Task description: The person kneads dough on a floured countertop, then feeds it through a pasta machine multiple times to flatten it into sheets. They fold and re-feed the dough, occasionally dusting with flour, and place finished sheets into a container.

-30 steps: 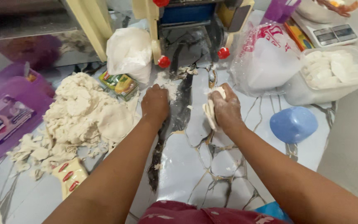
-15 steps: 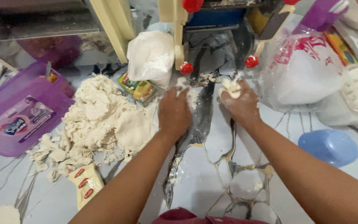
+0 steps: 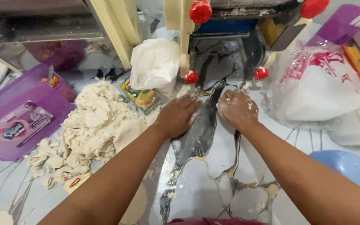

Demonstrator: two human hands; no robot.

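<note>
My left hand (image 3: 178, 116) lies palm down on the marbled table top (image 3: 213, 183), its fingertips at a small smear of flour (image 3: 185, 91) below the machine. My right hand (image 3: 238, 109), dusted with flour, is curled into a fist just beside it, closed on a small dough piece (image 3: 221, 104) that is mostly hidden by the fingers. Both hands sit right under the cream-framed dough roller machine (image 3: 230, 25) with red knobs (image 3: 200, 11). A big heap of torn dough (image 3: 98, 121) lies to the left of my left forearm.
A white flour bag (image 3: 155, 62) and a green-yellow packet (image 3: 141, 98) stand behind the heap. A purple tub lid (image 3: 17, 125) is at the left. A printed plastic bag (image 3: 317, 91) and a blue bowl (image 3: 346, 164) are at the right.
Both hands have slid forward across the table toward the machine's rollers. The dough piece that showed in my right hand is now mostly covered by its fingers.
</note>
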